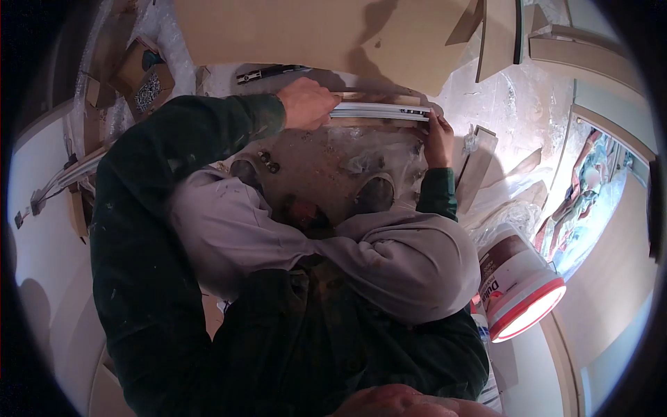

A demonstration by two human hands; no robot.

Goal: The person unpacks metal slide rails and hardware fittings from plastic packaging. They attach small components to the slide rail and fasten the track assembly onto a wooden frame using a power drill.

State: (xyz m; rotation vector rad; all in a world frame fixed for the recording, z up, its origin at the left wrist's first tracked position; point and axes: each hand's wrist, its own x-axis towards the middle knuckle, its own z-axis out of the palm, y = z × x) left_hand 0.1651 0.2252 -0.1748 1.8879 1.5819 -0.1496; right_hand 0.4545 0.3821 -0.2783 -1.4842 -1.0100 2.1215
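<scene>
A silver rail (379, 111) between two hands; a bucket (522, 297) with letters "Dulu".
The left hand (306, 104) is closed on the rail's left end, the right hand (439, 142) pinches its right end, in front of the knees. The bucket, red-rimmed, is tilted at the right; its smaller print I cannot read.

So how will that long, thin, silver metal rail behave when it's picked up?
The rail is likely stiff, spanning left hand to right hand without visible sag. Its shiny surface may be slippery; its slim profile suggests modest weight.
</scene>
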